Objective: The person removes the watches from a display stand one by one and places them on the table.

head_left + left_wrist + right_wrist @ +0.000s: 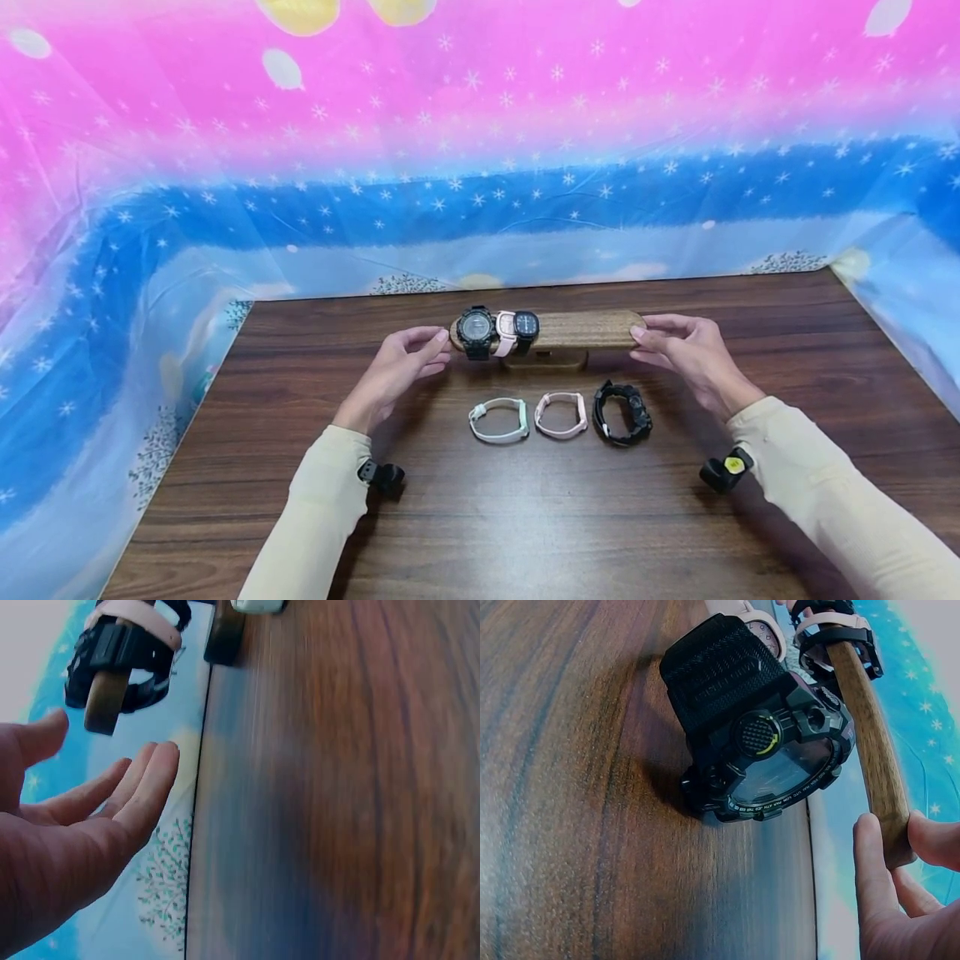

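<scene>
A wooden watch stand with a long bar stands toward the back of the table. On its left part hang a large black watch, a pink watch and a black square-faced watch. My right hand pinches the bar's right end between thumb and fingers, as the right wrist view shows on the wooden bar. At the other end is my left hand. In the left wrist view its fingers are extended, with a gap between them and the bar end.
In front of the stand, a mint-green watch, a pink watch and a chunky black watch stand in a row on the brown wooden table. A pink and blue patterned cloth hangs behind and beside the table.
</scene>
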A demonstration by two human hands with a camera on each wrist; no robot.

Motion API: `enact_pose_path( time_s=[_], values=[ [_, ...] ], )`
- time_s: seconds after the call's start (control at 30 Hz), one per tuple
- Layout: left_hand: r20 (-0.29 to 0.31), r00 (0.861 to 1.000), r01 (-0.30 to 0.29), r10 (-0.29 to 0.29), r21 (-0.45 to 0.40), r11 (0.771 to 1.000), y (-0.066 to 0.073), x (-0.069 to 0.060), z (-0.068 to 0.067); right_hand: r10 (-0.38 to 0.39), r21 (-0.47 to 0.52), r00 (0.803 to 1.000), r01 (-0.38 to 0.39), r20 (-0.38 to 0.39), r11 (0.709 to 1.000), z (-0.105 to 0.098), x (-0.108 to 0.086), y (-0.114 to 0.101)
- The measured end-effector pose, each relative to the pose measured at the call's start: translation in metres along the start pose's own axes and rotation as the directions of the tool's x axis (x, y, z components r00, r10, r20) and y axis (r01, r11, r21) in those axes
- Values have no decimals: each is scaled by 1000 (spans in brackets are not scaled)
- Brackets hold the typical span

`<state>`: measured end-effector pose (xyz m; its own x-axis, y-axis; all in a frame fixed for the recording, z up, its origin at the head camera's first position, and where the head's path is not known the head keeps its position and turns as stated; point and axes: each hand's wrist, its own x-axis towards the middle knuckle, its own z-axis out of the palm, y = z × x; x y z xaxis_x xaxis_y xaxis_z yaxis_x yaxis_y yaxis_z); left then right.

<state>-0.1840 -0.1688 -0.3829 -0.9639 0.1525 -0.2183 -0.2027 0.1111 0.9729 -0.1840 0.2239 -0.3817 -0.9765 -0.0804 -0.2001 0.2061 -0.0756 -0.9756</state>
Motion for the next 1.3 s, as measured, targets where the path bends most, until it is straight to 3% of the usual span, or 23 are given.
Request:
enact_pose_path(
  time_s=[0.27, 0.43, 0.53, 0.87, 1.3],
  values=[
    [47, 994, -104, 99, 123, 987, -1, 2, -8, 6, 0, 1000, -6, -2, 1000, 0, 2, 0],
    [118, 972, -218, 203, 122, 968, -2, 8, -5, 17, -2, 1000, -17, -5, 1000, 1, 1, 2],
    [149, 960, -251, 236, 94, 963, -2, 13, -1, 20, 1, 1000, -20, -5, 1000, 1, 1, 2],
    [213, 943, -272, 257, 42, 962, -3, 27, 7, 18, -5, 1000, -18, -8, 1000, 2, 0, 1],
    [174, 947, -287, 269, 91, 954, -2, 31, 10, 8, -19, 1000, -8, -7, 1000, 1, 0, 0]
  ],
)
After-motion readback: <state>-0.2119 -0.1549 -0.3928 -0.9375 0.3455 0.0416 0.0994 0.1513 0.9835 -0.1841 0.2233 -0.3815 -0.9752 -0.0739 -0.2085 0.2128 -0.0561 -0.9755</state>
